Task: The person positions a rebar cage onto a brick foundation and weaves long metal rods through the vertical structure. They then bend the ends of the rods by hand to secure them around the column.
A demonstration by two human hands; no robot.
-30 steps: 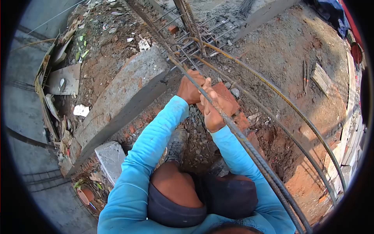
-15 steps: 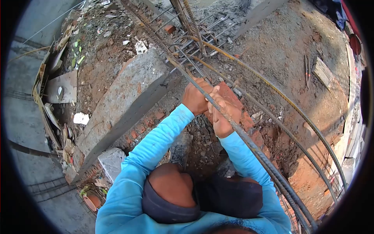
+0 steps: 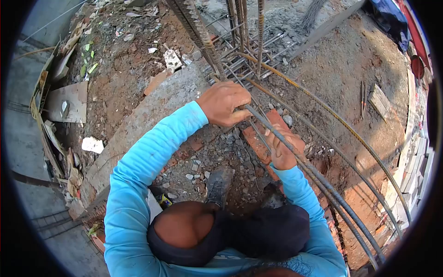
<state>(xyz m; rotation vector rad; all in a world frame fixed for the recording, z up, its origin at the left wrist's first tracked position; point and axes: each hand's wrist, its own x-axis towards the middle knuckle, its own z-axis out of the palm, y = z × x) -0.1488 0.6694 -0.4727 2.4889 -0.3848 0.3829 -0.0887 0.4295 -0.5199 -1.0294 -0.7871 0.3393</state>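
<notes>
My left hand (image 3: 224, 102) is closed round the upper end of a ribbed steel rebar (image 3: 318, 177), close to the foot of tall upright rebars (image 3: 198, 37). From there the bar slopes down to the lower right, past my right forearm, with another bar alongside. Lower down, my right hand (image 3: 287, 145) grips the same rebar, its fingers curled and partly hidden by the bar. Beneath the hands lies a flat reddish brick (image 3: 258, 143). Just beyond my left hand, crossed bars and stirrups (image 3: 258, 69) form a cage.
A concrete beam (image 3: 138, 124) runs diagonally on the left. Two long curved rebars (image 3: 344, 113) arc along the right. Pliers-like tool handles (image 3: 363, 99) and a wooden block (image 3: 382, 102) lie on the dirt. My shoe (image 3: 218, 184) stands on rubble. Broken boards (image 3: 64, 101) line the left edge.
My hands were together on the bar and are now apart. The left has moved left and up in view, the right rightward and down. My head view has shifted slightly.
</notes>
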